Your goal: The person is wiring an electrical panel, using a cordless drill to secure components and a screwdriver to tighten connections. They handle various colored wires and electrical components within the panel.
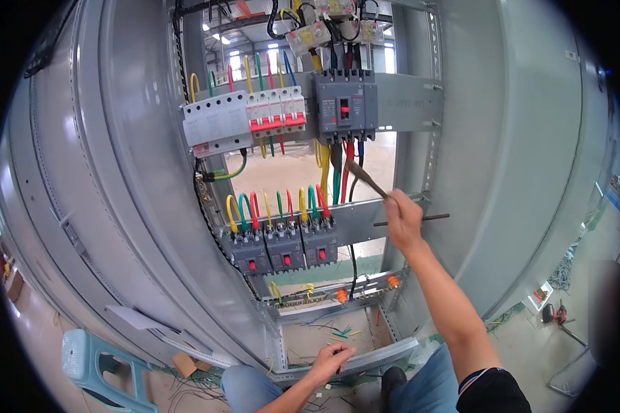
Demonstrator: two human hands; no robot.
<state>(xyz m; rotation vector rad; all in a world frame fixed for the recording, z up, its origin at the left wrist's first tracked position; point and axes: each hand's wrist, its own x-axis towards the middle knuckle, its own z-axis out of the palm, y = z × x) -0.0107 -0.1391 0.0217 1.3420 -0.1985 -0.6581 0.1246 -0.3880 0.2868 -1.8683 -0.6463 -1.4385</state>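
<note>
My right hand (404, 221) is closed around a T-handle socket wrench (368, 180). Its dark crossbar (437, 217) sticks out on either side of my fist. The shaft slants up and left, its tip near the cables under the large grey circuit breaker (346, 107); whether it touches them I cannot tell. Low down by my knees, my left hand (331, 361) has its fingers curled together near the cabinet's bottom edge, and what they may hold is hidden. Yellow, green and red cables (336, 175) run down from the large breaker.
Three smaller breakers (284, 249) sit on the lower crossbar, with looped coloured wires above. A row of red-levered miniature breakers (276, 110) is at upper left. Orange insulators (342, 296) line the bottom rail. A blue stool (83, 365) stands left; a red-black power tool (554, 313) lies right.
</note>
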